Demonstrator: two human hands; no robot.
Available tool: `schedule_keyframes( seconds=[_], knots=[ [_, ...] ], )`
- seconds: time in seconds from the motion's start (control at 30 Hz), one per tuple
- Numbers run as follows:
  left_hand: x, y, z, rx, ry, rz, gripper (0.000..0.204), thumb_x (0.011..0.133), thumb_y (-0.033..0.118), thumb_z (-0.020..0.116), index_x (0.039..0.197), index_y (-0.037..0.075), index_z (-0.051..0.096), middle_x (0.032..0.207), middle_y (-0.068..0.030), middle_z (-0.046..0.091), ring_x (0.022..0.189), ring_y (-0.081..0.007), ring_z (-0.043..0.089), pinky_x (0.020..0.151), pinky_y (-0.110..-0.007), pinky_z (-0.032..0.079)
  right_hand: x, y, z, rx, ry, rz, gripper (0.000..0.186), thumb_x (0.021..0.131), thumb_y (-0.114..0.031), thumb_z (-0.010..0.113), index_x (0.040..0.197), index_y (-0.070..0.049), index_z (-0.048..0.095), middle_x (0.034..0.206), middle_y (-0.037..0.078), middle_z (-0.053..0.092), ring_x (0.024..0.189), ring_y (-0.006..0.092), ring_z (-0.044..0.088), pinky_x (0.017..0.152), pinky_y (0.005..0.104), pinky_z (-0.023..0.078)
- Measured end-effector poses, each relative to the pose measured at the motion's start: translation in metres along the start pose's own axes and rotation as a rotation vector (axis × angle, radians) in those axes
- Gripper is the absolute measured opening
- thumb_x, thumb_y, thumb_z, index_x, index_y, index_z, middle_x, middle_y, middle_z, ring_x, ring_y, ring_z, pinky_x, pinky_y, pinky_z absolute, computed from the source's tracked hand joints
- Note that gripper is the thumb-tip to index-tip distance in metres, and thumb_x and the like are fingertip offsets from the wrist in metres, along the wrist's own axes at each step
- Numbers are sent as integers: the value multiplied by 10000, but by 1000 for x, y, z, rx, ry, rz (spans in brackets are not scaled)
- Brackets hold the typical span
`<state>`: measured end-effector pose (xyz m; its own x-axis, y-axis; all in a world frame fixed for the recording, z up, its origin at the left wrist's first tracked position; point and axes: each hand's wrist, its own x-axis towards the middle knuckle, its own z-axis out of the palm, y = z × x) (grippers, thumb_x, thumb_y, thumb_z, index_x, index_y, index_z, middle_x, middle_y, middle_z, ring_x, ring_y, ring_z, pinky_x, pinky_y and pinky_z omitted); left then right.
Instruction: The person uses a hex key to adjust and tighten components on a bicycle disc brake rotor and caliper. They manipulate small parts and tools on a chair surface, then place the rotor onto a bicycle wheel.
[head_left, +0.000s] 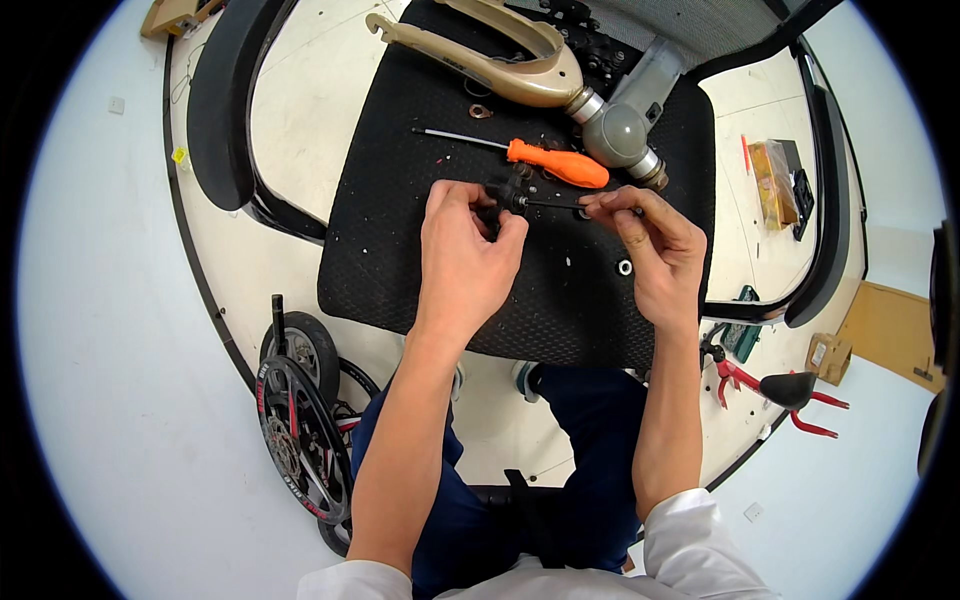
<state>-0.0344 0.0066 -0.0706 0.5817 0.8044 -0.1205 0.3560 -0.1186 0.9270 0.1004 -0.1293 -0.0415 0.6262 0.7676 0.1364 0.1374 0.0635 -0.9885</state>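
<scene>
My left hand point(465, 250) is closed around a small black metal component point(505, 192) above the chair's black mesh seat point(380, 270). My right hand point(655, 250) pinches a thin dark rod point(555, 205), perhaps a hex key, whose far end meets that component. An orange-handled screwdriver point(560, 163) lies on the seat just beyond my hands. Behind it rests a beige fork point(540, 75) joined to a grey rounded housing point(615, 130). A small bronze-coloured piece point(480, 111) lies near the fork, and a silver nut point(624, 267) is beside my right hand.
Chair armrests point(215, 120) flank the seat. Bike wheels point(300, 420) lean at lower left. At right are a red bike frame part point(735, 380), a green tool case point(740, 335), a packaged item point(770, 185) and cardboard point(880, 330). Black parts point(600, 55) sit at the seat's back.
</scene>
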Motion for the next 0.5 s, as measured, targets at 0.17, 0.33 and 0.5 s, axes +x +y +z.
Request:
schedule_keyframes(
  seconds=[0.17,0.33,0.5],
  knots=[
    [1,2,9,-87,25,-89,263,836,72,676,1002,-119,604,942,-103,576,641,-91,544,593,-253,469,1,-13,40,230,382,137,297,969,-38,632,1241,81,615,1088,164,692,1029,229,689,889,345,591],
    [-2,6,13,43,155,13,277,805,91,695,985,-105,619,946,-124,576,675,-155,568,647,-296,491,-4,-16,71,94,592,53,363,970,-45,636,1293,109,577,1072,173,703,949,177,695,860,313,599],
    [-2,6,14,114,237,89,277,786,79,691,983,-102,619,962,-138,554,711,-194,558,698,-323,492,-4,-18,75,82,617,88,364,1015,-153,588,1242,131,597,1140,228,671,963,263,717,847,361,624]
  ],
)
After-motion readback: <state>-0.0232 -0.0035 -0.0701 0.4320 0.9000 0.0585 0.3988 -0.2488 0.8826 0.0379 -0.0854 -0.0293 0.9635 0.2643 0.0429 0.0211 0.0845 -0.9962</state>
